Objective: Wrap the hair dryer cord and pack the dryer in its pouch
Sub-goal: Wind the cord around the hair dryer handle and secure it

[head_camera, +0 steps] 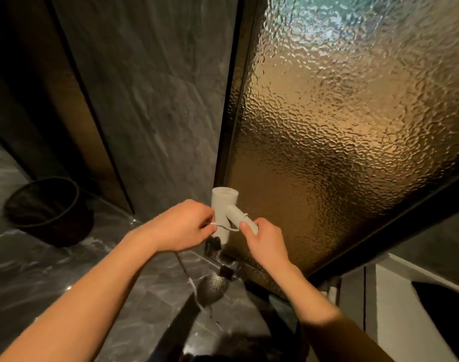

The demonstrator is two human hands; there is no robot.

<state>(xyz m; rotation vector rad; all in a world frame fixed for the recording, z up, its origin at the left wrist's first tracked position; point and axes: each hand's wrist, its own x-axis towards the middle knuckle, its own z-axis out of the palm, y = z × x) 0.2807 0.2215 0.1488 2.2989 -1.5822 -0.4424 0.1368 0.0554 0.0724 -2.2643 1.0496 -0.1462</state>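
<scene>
Cord point(224, 227) runs taut from the left hand's point(182, 226) closed pinch to the white hair dryer's point(224, 210) handle, which the right hand point(262, 237) grips by its end, seemingly steadying it in mid-air for winding.

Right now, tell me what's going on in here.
A person holds a pale hair dryer up in front of a textured glass door. The right hand grips the end of the dryer's handle, while the left hand pinches the thin cord and draws it toward the handle, where one strand already crosses. No pouch is clearly in view. A dark waste bin stands on the floor to the left.
</scene>
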